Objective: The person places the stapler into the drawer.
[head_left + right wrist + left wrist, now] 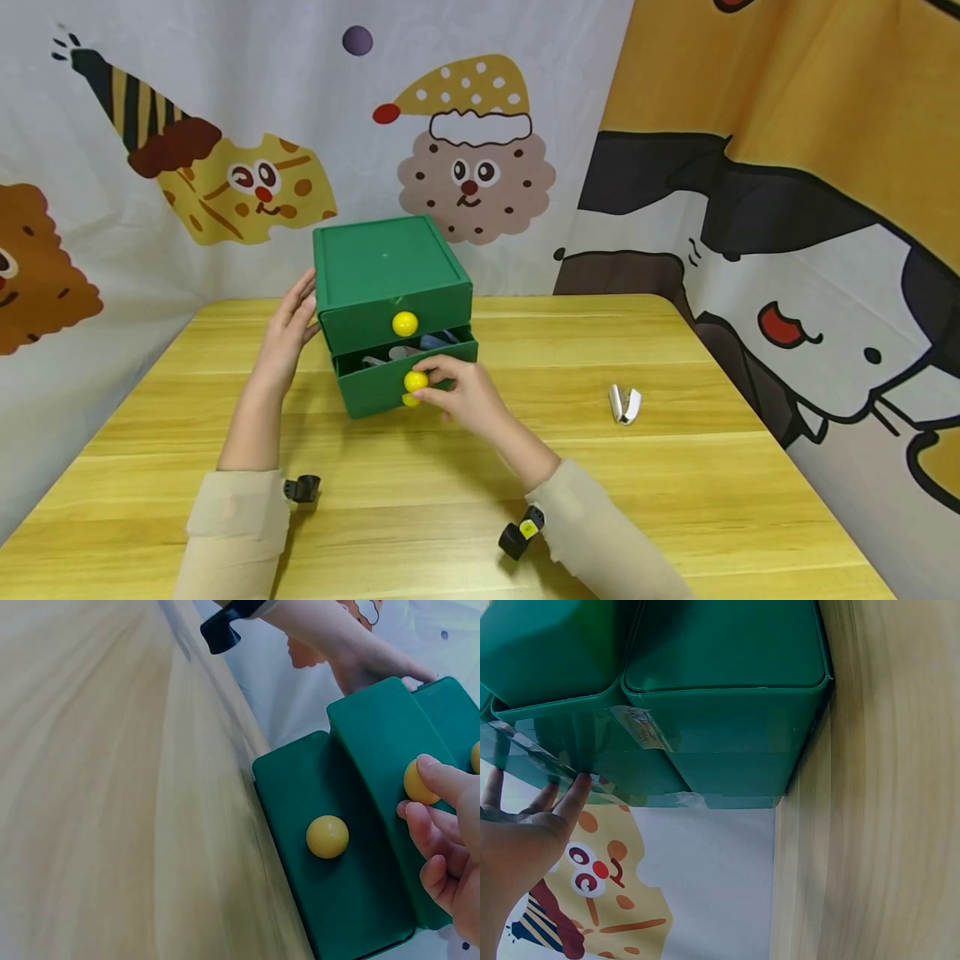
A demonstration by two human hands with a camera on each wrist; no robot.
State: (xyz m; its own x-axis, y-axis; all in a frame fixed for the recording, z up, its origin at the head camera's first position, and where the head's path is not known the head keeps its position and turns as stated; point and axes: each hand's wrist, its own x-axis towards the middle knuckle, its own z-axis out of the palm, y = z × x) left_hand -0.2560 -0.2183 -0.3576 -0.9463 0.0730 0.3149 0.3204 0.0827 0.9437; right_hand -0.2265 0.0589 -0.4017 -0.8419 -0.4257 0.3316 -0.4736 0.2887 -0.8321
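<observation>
A green drawer cabinet [390, 258] stands on the table, its middle drawer [367, 393] pulled partway out. Grey and blue items [438, 340] lie inside that drawer, partly hidden by its front. My right hand [468, 393] pinches the drawer's yellow knob [417, 784] between thumb and fingers. Straight fingers of my left hand [288, 321] rest against the cabinet's left side, near a strip of clear tape [641, 727] in the left wrist view. Another yellow knob [405, 323] marks the top drawer, and the bottom drawer [300, 772] sits pushed in with its own knob [327, 837].
To the right on the wooden table [570, 492] lies a small white V-shaped item [624, 404] that looks like a staple remover. Behind the table hangs a curtain [292, 67] printed with cartoon figures. Each sleeve cuff carries a black wrist camera [303, 488].
</observation>
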